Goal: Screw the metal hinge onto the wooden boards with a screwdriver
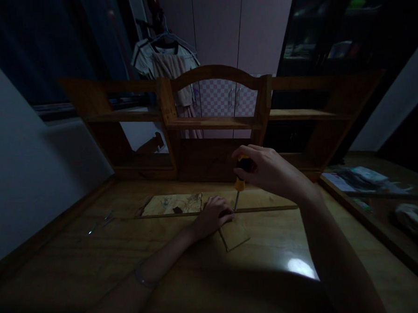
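My right hand (267, 166) is wrapped round the black and yellow handle of a screwdriver (240, 184). The shaft points down, slightly tilted, and its tip is at the edge of a long wooden board (263, 200). My left hand (212, 219) lies on that board with curled fingers gripping it, the thumb beside the screwdriver tip. Whether a screw sits under the tip cannot be made out. Below the tip a small squarish wooden piece (236, 235) lies at an angle against the board, one corner toward me. The long board's left part has a rough, peeled surface (172, 204).
Several small metal items (102, 223) lie on the wooden tabletop (158, 266) at left. A wooden shelf unit (214, 124) stands along the back. To the right, papers (357, 179) and a cloth-like bundle (415, 222) lie on a lower surface. The room is dim.
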`<action>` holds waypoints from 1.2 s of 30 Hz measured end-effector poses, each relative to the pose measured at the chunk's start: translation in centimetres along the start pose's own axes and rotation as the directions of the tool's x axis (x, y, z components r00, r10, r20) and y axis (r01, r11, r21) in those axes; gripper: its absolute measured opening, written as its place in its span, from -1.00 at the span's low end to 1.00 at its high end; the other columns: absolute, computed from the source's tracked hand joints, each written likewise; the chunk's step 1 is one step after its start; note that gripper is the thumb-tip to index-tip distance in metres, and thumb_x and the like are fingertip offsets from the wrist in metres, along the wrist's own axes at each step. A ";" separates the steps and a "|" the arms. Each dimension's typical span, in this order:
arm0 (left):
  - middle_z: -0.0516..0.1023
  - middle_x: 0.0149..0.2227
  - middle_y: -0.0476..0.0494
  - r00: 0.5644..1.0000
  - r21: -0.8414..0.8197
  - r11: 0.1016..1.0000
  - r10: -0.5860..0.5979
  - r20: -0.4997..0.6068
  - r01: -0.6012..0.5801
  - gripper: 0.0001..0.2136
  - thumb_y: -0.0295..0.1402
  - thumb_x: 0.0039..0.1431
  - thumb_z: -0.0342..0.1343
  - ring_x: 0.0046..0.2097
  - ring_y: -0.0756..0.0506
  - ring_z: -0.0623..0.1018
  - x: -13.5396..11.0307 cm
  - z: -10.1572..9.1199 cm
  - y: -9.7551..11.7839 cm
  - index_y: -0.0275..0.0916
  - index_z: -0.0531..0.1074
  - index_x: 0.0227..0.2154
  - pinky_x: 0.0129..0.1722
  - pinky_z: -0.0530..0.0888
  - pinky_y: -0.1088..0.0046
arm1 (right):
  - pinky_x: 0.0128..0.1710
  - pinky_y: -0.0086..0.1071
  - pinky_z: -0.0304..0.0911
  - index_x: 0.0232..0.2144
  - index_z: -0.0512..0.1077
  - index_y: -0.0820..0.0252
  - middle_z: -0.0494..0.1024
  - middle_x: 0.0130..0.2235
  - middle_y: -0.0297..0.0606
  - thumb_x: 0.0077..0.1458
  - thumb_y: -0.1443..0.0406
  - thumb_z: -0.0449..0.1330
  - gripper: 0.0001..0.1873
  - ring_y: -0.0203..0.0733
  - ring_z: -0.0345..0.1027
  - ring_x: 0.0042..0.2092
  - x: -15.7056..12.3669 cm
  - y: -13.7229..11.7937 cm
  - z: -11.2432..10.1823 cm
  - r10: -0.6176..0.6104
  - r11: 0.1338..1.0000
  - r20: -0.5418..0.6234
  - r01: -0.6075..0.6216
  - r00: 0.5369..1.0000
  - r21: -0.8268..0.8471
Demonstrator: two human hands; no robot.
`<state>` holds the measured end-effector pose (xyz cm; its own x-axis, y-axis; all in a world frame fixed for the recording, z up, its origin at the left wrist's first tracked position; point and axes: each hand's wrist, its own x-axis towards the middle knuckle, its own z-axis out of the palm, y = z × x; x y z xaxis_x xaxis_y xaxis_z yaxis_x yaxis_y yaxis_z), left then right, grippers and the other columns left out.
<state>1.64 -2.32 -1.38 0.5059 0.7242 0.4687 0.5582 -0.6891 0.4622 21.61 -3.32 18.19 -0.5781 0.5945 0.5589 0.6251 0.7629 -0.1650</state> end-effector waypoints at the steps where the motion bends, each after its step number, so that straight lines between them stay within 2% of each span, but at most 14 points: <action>1: 0.45 -0.26 -0.04 1.000 0.001 1.000 0.001 -0.004 -0.001 -0.88 -0.29 0.14 0.25 -0.09 -0.09 0.37 0.0 0.0 -0.1 -0.20 0.50 -0.31 -0.01 0.24 0.35 | -0.31 -0.47 0.13 -0.09 0.40 0.17 0.43 -0.19 -0.31 0.14 0.36 0.27 -0.73 -0.26 0.31 -0.26 0.0 0.0 0.1 -0.003 1.000 0.002 0.003 1.000 -0.002; 7: 0.45 -0.27 -0.08 1.000 0.025 1.000 -0.009 0.003 0.009 -0.83 -0.25 0.12 0.26 -0.09 -0.11 0.37 0.0 0.2 -0.4 -0.24 0.48 -0.35 0.00 0.24 0.33 | -0.31 -0.47 0.13 -0.09 0.40 0.17 0.43 -0.19 -0.30 0.15 0.36 0.25 -0.75 -0.26 0.31 -0.27 0.1 -0.1 0.3 -0.004 1.000 0.004 0.004 1.000 0.001; 24: 0.46 -0.29 -0.10 0.999 0.038 0.998 -0.042 0.032 0.041 -0.86 -0.28 0.19 0.20 -0.10 -0.13 0.38 0.1 0.4 -0.2 -0.25 0.49 -0.38 -0.02 0.26 0.31 | -0.30 -0.46 0.13 -0.08 0.40 0.16 0.45 -0.20 -0.30 0.16 0.33 0.26 -0.74 -0.24 0.32 -0.26 0.0 -0.2 0.3 -0.007 1.000 0.016 0.007 1.000 -0.003; 36: 0.46 -0.29 -0.09 0.999 0.046 0.999 -0.020 0.027 0.018 -0.88 -0.29 0.19 0.20 -0.12 -0.12 0.39 0.2 0.2 0.1 -0.24 0.49 -0.37 -0.05 0.27 0.31 | -0.31 -0.47 0.13 -0.12 0.42 0.16 0.48 -0.24 -0.35 0.16 0.35 0.26 -0.78 -0.24 0.36 -0.26 0.0 -0.1 -0.1 -0.017 1.000 0.018 0.017 1.000 0.003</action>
<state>1.94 -2.27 -1.38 0.5122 0.7380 0.4393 0.5968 -0.6737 0.4358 21.66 -3.41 18.26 -0.5979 0.5862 0.5467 0.6137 0.7735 -0.1582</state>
